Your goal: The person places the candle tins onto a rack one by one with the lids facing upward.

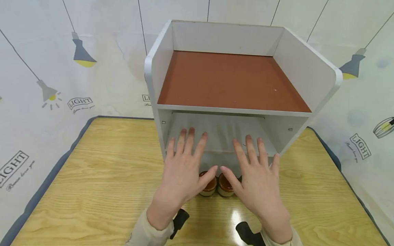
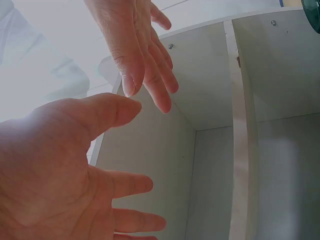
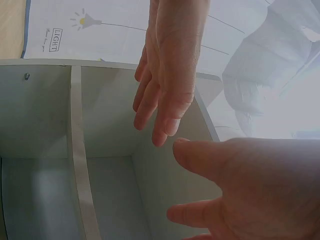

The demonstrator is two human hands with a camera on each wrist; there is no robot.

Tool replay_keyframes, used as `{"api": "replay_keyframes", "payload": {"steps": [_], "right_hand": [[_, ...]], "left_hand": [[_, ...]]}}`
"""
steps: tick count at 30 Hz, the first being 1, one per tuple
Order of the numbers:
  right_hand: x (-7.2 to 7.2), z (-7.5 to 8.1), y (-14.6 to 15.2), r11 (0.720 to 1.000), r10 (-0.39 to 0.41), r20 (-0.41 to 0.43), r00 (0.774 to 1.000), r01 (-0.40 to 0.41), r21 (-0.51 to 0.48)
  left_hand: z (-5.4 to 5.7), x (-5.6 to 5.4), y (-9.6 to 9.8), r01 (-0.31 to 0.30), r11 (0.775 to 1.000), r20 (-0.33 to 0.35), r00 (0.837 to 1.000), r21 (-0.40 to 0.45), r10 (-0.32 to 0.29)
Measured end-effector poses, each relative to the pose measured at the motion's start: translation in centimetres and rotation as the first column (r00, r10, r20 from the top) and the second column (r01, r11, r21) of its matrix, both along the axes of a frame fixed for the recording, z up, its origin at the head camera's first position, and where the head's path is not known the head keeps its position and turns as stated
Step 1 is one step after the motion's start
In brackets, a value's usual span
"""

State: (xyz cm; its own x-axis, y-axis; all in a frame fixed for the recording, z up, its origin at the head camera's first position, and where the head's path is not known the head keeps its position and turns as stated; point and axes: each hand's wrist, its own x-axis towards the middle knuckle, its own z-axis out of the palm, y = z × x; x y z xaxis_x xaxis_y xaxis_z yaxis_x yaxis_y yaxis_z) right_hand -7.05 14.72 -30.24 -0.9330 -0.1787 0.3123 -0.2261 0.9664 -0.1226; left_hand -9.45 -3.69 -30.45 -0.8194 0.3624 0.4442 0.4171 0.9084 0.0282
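In the head view my left hand point(image 1: 183, 171) and right hand point(image 1: 257, 177) hover side by side, palms down and fingers spread, holding nothing. Their thumb tips nearly meet. Beyond them stands a white shelf unit point(image 1: 234, 110) with a reddish-brown top board point(image 1: 227, 80) and a compartment beneath it. Two small round pots with glossy brown tops, a left one point(image 1: 207, 186) and a right one point(image 1: 226, 188), stand below the thumbs, partly hidden. In the left wrist view my left palm point(image 2: 60, 175) faces the shelf divider point(image 2: 239, 125); the right wrist view shows my right hand point(image 3: 265, 185) likewise.
A wood-grain table point(image 1: 117, 177) bears the shelf unit. Patterned cloth with lamp drawings point(image 1: 84, 51) surrounds the table at the back and sides. Black straps or mounts point(image 1: 180, 220) sit at both wrists. A dark green rounded object point(image 2: 313, 15) peeks into the left wrist view's corner.
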Motion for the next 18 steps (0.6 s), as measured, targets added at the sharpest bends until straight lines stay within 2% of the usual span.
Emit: {"api": "replay_keyframes", "payload": {"steps": [5,9,12,15,18], "right_hand": [[-0.1,0.0,0.0,1.000,0.010,-0.046,0.999,-0.010,-0.017],[-0.3,-0.2,0.1,0.999,0.030,-0.125,0.992,-0.035,-0.038],[-0.5,-0.3,0.2,0.995,0.052,-0.198,0.979,-0.067,-0.069],[-0.7,-0.4,0.4,0.986,0.075,-0.290,0.954,-0.115,-0.122],[-0.9,-0.6,0.5,0.971,0.089,-0.372,0.924,-0.163,-0.173]], "left_hand": [[-0.1,-0.2,-0.2,0.028,0.999,-0.016,0.999,0.036,-0.028],[-0.1,-0.5,-0.4,0.104,0.990,-0.094,0.991,0.091,-0.096],[-0.1,-0.9,-0.6,0.179,0.974,-0.176,0.972,0.139,-0.154],[0.0,-1.2,-0.8,0.248,0.949,-0.256,0.947,0.197,-0.194],[-0.1,-1.6,-1.2,0.315,0.911,-0.326,0.919,0.266,-0.222]]}}
